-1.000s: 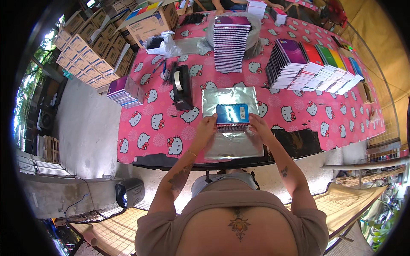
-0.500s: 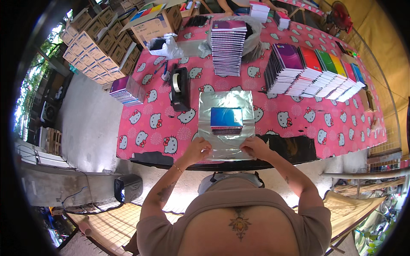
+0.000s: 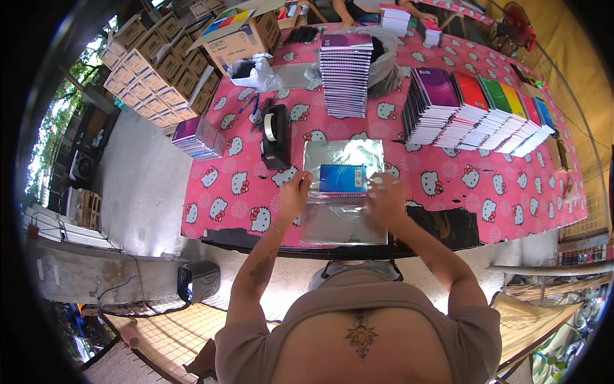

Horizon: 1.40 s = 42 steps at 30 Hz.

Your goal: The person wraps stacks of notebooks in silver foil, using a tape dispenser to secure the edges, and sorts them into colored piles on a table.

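Note:
A blue-covered spiral notebook, apparently on top of a small stack of notebooks, lies in the middle of a shiny clear plastic sheet on the table. My left hand is closed at the sheet's left edge, beside the notebook, its fingertips pinching the film. On the other side, my right hand is over the sheet's right edge near the notebook's right side. Motion smears its fingers, so their grip does not show. A black tape dispenser with a roll of tape stands left of the sheet.
Tall notebook stacks stand behind and to the right; a smaller stack is at the left edge. Cartons are piled far left. A torn black patch lines the near edge. Another person's arm shows across the table.
Both hands have moved away from me, from the sheet's near corners up to either side of the notebook. The view has shifted slightly.

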Each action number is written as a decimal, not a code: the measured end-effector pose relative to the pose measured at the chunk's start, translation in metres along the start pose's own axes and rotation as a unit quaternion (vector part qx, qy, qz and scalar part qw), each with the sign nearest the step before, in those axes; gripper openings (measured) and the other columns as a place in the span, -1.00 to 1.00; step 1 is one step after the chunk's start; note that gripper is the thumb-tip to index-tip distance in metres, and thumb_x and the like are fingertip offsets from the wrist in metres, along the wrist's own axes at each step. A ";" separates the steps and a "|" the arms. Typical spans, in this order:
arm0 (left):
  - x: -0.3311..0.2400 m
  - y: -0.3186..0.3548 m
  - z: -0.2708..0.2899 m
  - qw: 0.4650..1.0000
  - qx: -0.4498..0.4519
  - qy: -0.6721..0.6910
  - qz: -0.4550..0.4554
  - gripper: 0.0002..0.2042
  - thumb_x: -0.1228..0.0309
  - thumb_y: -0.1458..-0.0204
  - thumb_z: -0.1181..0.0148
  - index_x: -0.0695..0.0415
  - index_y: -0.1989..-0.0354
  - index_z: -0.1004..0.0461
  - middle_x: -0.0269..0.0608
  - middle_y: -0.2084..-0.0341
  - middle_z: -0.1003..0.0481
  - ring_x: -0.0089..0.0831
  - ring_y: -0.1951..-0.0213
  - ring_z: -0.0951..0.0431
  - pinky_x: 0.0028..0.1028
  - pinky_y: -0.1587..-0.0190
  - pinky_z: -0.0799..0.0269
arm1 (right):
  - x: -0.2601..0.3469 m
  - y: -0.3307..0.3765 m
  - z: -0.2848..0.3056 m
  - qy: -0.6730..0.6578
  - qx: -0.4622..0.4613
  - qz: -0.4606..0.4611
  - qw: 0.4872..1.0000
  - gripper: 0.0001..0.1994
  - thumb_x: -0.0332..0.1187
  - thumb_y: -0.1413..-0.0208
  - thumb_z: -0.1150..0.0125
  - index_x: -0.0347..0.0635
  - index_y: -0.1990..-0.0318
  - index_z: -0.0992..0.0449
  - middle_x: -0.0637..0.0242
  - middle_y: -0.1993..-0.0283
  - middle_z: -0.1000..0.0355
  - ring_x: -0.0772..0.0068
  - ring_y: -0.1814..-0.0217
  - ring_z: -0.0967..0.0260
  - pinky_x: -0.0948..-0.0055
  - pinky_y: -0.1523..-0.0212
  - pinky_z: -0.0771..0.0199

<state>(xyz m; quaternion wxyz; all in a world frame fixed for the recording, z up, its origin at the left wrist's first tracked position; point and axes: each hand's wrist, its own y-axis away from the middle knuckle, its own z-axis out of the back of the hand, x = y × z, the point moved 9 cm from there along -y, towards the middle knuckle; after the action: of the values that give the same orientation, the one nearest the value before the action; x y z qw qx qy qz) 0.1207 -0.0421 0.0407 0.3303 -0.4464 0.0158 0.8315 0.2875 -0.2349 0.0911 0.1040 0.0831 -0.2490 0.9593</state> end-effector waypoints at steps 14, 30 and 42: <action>-0.042 -0.127 -0.075 0.973 0.119 -0.062 -0.185 -0.79 0.33 -0.07 -0.20 0.24 0.35 -0.62 0.07 0.43 -0.60 0.00 0.39 -0.61 -0.17 0.29 -0.51 | 0.063 0.006 -0.063 -0.055 0.059 0.002 0.997 -0.43 -0.17 -0.07 -0.26 -0.15 -0.24 -0.36 0.14 -0.29 -0.30 0.08 -0.35 -0.20 -0.09 -0.34 -0.10; -0.050 -0.129 -0.110 0.940 0.217 -0.099 -0.242 -0.83 0.35 0.02 -0.24 0.12 0.27 -0.57 -0.14 0.46 -0.58 -0.09 0.36 -0.62 -0.19 0.26 -0.52 | 0.068 0.003 -0.063 -0.049 0.064 -0.011 0.997 -0.47 -0.31 -0.02 -0.27 -0.12 -0.20 -0.38 0.16 -0.26 -0.30 0.11 -0.34 -0.19 -0.09 -0.35 -0.08; -0.073 -0.018 -0.085 0.913 0.211 -0.199 -0.288 -0.80 0.44 0.05 -0.19 0.10 0.21 -0.56 -0.16 0.33 -0.57 -0.14 0.16 -0.59 -0.21 0.16 -0.53 | 0.069 0.013 -0.086 -0.010 0.077 0.009 0.997 -0.51 -0.27 -0.04 -0.27 -0.16 -0.16 -0.42 0.09 -0.32 -0.25 0.02 -0.45 -0.09 -0.23 -0.38 0.00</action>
<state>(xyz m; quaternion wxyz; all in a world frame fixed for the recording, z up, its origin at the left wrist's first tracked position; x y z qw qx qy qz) 0.2205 -0.0945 0.0495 0.6381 -0.1768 -0.0042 0.7494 0.2084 -0.1922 0.0254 0.0858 0.0980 -0.1763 0.9757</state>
